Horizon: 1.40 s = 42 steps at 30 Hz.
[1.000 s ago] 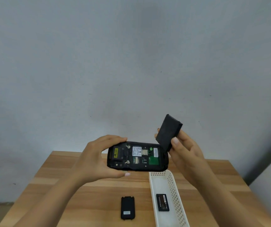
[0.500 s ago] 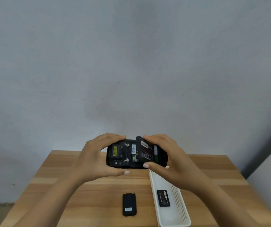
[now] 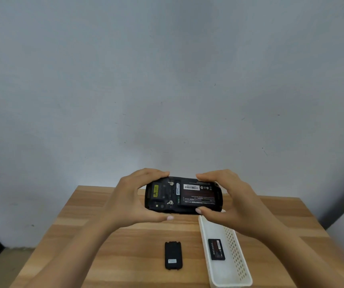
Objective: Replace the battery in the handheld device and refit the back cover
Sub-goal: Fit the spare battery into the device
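Note:
I hold the black handheld device (image 3: 162, 196) sideways above the table, its open back toward me. A black battery (image 3: 198, 194) with a white barcode label lies flat in the device's bay. My left hand (image 3: 129, 200) grips the left end of the device. My right hand (image 3: 231, 202) clasps the right end, fingers on the top edge and thumb on the bottom edge beside the battery. The black back cover (image 3: 173, 255) lies on the table below. A second black battery (image 3: 216, 249) rests in the white tray (image 3: 237, 273).
The wooden table (image 3: 108, 246) reaches back to a grey wall. The long white perforated tray stands at the right of the table, its far end under my right hand. The floor shows beyond the table's left edge.
My right hand brought the battery from up in the air down into the device's bay, where it went from tilted to flat. The left hand kept its hold on the device.

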{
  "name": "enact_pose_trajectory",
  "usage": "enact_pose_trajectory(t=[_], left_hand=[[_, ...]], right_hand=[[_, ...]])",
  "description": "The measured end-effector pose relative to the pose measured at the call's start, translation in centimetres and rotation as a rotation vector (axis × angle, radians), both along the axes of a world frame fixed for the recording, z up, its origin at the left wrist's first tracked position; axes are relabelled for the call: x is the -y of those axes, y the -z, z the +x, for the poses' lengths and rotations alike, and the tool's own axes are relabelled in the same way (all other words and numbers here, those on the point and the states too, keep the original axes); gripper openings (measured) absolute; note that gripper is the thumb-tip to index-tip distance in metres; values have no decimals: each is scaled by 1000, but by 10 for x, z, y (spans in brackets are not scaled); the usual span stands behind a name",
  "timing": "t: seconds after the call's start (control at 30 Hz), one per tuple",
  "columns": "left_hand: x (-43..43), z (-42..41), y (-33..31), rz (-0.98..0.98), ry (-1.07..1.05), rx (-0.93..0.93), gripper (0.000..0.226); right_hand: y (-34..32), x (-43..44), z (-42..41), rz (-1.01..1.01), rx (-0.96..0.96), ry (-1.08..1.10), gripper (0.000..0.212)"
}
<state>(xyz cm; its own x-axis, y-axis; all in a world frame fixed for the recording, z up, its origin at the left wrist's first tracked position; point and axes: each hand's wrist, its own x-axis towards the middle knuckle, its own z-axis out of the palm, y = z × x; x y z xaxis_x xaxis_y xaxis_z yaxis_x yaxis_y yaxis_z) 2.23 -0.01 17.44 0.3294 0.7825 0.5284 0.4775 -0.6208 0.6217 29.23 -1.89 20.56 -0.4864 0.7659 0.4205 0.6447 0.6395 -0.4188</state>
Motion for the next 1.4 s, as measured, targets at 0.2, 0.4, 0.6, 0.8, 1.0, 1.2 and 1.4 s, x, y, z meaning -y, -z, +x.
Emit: enact_pose_trajectory(t=[0.2, 0.4, 0.6, 0.8, 1.0, 1.2, 1.4], left_hand=[[2, 0, -2, -7, -3, -14, 84], [2, 1, -3, -4, -12, -13, 83], [1, 3, -4, 0, -11, -3, 84], [1, 6, -3, -12, 0, -9, 83], [4, 9, -1, -7, -3, 14, 83], [4, 10, -2, -19, -7, 58, 82], [2, 8, -1, 13, -15, 52, 82]], right_hand=[[-1, -1, -2, -37, -27, 2, 59], [-6, -2, -4, -71, 0, 7, 57], [-11, -4, -2, -89, -36, 5, 60], [-10, -8, 1, -84, -10, -14, 55], [-2, -11, 5, -39, -48, -25, 48], [13, -3, 4, -249, -411, 42, 34], [23, -2, 10, -642, -783, 123, 44]])
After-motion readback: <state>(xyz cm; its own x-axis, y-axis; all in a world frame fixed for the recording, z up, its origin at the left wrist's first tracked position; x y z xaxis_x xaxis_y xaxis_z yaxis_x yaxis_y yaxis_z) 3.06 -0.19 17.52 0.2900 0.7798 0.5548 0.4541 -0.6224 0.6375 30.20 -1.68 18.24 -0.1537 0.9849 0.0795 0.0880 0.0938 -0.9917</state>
